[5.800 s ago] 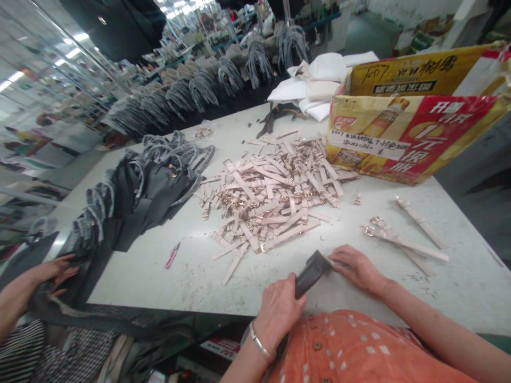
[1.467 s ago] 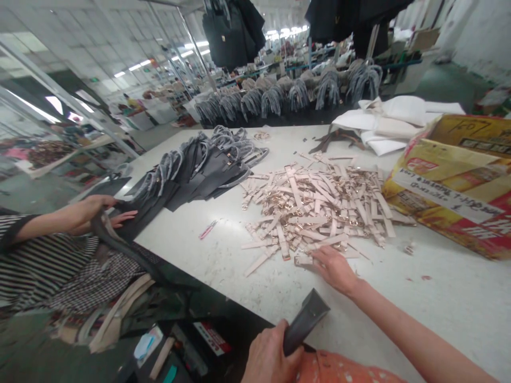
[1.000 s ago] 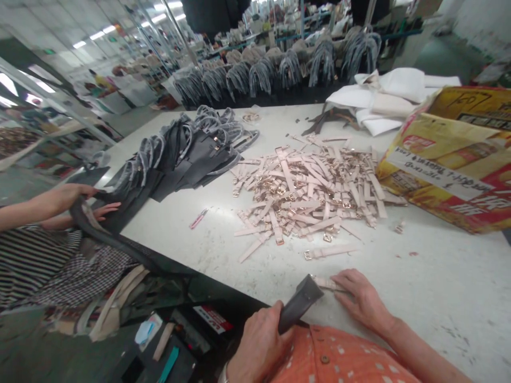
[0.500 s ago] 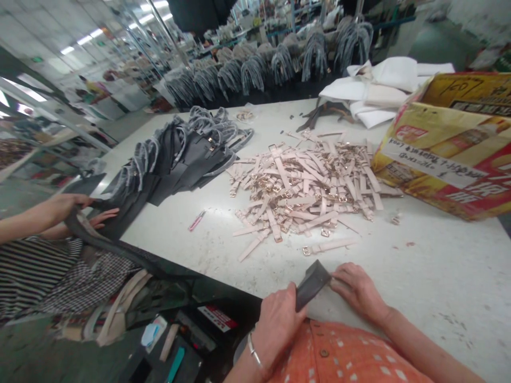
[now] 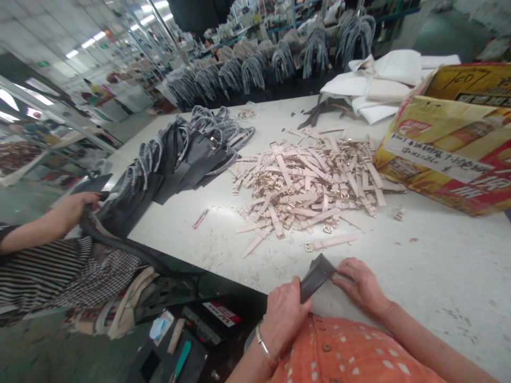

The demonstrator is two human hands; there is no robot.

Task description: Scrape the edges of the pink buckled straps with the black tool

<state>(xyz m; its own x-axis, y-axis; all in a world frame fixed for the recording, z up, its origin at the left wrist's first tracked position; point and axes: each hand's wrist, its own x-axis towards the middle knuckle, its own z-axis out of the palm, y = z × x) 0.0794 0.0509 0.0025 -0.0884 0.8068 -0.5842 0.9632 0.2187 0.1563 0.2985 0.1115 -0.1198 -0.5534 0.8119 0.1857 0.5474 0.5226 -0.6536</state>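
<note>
My left hand (image 5: 284, 318) is wrapped round the lower end of a dark grey flat tool (image 5: 316, 275), at the near edge of the white table (image 5: 439, 255). My right hand (image 5: 358, 282) lies just right of the tool's tip, fingers curled and pressed against it; a strap taken from the pile is hidden under them. A single pale pink strap with a gold buckle (image 5: 330, 242) lies just beyond my hands. Behind it spreads a big pile of the same straps (image 5: 307, 183).
A yellow and red cardboard box (image 5: 451, 143) lies at the right. Dark grey bag parts (image 5: 179, 159) are heaped at the left, where another person's hand (image 5: 75, 205) grips dark material. White fabric (image 5: 383, 80) is stacked at the back. A pink clipper (image 5: 200, 218) lies on the table.
My right hand reached into the strap pile, drew a strap back to the table's near edge and now sits against the tool's tip. The other person's hands shifted slightly on the dark material.
</note>
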